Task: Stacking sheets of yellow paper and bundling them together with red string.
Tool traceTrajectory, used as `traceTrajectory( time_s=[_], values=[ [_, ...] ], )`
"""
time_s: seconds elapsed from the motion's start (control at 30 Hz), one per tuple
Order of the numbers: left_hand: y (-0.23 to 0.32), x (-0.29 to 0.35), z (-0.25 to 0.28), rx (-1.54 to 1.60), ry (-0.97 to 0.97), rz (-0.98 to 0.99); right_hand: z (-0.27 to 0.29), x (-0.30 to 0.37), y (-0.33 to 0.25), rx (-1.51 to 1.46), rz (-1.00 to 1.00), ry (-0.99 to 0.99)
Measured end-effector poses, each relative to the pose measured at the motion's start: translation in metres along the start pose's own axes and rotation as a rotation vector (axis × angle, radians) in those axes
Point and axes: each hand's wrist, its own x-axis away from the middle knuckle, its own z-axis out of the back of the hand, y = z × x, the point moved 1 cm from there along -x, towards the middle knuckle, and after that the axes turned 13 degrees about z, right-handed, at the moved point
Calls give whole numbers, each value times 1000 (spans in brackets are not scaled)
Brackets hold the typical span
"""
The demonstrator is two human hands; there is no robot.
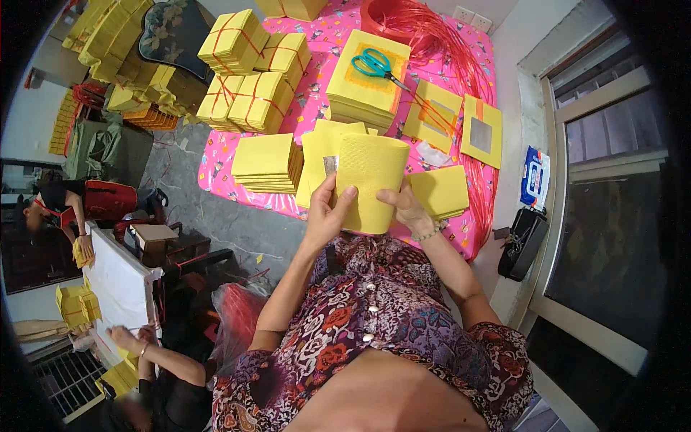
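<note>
A bent piece of rough yellow paper (372, 173) is held upright between my hands, its top edge curving over. My left hand (332, 209) grips its left side, with the thumb on the front face. On its right side, my right hand (410, 209), with a beaded bracelet at the wrist, presses a thumb on the paper; the other fingers are partly hidden behind. Behind it lie loose yellow sheets (315, 155). A small stack of folded yellow paper (263, 160) sits to the left, and another folded stack (443, 189) to the right.
Teal-handled scissors (373, 65) lie on a tall yellow paper stack (363, 97). Red-tied bundles (253, 101) stand at the far left of the pink tablecloth (216, 169). Red plastic strands (461, 54) trail down the right. Two people work at a white table (122, 281) on the left.
</note>
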Motion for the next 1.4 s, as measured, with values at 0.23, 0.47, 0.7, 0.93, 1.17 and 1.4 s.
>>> traceTrajectory(
  time_s=[0.23, 0.47, 0.7, 0.93, 1.17, 1.4],
  values=[
    [-12, -13, -4, -233, 245, -364, -12, 0, -14, 257, 218, -14],
    [-22, -16, 3, 7, 107, -189, -2, -3, -6, 488, 265, -86],
    [-46, -24, 21, -5, 76, -142, 13, -6, 19, 610, 242, -49],
    [-78, -32, 21, 37, 140, -259, 21, -13, 44, 594, 251, -34],
    [-80, -34, 21, -8, 173, -251, 17, -12, 43, 644, 283, -67],
    [-80, -36, 23, 59, 133, -245, 18, -11, 39, 725, 270, -101]
  ],
)
